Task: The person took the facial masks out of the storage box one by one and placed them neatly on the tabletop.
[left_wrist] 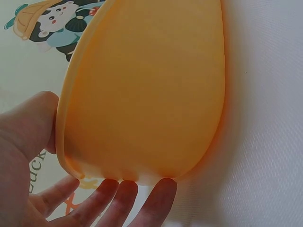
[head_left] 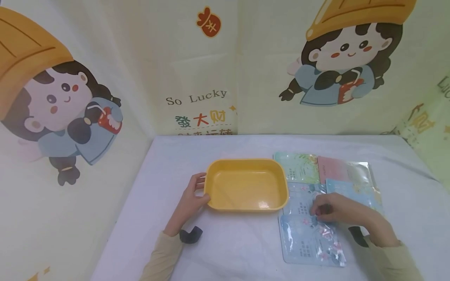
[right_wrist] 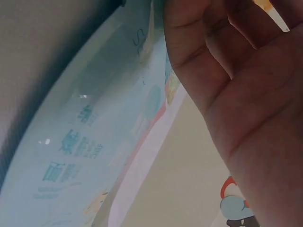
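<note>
A yellow rectangular tub (head_left: 246, 159) with rounded corners stands on the white cloth. My left hand (head_left: 190, 205) grips its left end, the thumb near the front corner; in the left wrist view the fingertips (left_wrist: 161, 191) press along its outer wall. Over the blue foil packets at the right, my right hand (head_left: 337, 210) has its fingers curled down close above the front packet (head_left: 306, 242). A small dark reddish spot shows at those fingertips; I cannot tell whether they hold anything. A blue packet (right_wrist: 94, 137) lies beside the palm in the right wrist view.
Behind the right hand lie a green packet (head_left: 299, 168), a pink and silver packet (head_left: 341, 169) and another blue packet (head_left: 355, 191), edges overlapping. One more blue packet (head_left: 299, 199) sits right of the tub. A printed cloth (head_left: 197, 58) hangs behind the table.
</note>
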The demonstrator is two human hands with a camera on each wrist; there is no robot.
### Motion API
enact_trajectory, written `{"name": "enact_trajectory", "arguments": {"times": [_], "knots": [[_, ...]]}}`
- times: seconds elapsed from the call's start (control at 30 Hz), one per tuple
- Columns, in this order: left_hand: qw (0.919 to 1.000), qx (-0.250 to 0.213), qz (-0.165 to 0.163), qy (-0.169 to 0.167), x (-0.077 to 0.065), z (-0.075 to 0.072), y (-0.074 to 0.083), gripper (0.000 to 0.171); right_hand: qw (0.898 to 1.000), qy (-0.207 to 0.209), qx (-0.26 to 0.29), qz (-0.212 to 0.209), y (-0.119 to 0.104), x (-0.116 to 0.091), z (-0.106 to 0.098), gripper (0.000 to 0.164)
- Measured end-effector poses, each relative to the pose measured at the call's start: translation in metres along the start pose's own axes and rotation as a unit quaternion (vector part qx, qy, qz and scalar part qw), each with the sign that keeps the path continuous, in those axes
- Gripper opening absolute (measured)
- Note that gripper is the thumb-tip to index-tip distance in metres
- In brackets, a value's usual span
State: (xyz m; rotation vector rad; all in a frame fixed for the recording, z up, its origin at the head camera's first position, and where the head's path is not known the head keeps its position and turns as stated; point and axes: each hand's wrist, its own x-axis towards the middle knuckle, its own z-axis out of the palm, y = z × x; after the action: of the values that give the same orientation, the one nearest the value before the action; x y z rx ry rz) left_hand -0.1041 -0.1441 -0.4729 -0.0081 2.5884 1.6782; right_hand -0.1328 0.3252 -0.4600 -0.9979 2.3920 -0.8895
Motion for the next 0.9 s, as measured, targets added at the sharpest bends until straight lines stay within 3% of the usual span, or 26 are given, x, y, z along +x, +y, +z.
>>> {"name": "enact_trajectory", "arguments": {"times": [0.17,0.4,0.7,0.9], "knots": [[0.9999,0.008,-0.006,0.004,0.0,0.001,0.0,0.067,0.999,0.024,-0.035,0.03,-0.004,-0.001,-0.004,0.012],[0.9991,0.032,0.016,0.022,-0.005,-0.004,0.002,0.061,0.984,0.12,-0.114,0.059,-0.01,0.007,-0.011,0.01],[0.991,0.09,0.063,0.075,-0.007,-0.01,0.021,0.049,0.974,0.206,-0.088,0.013,-0.028,0.023,-0.02,0.022],[0.981,0.125,0.111,0.097,-0.01,-0.008,0.038,0.045,0.964,0.239,-0.115,0.035,-0.057,0.031,-0.026,0.021]]}}
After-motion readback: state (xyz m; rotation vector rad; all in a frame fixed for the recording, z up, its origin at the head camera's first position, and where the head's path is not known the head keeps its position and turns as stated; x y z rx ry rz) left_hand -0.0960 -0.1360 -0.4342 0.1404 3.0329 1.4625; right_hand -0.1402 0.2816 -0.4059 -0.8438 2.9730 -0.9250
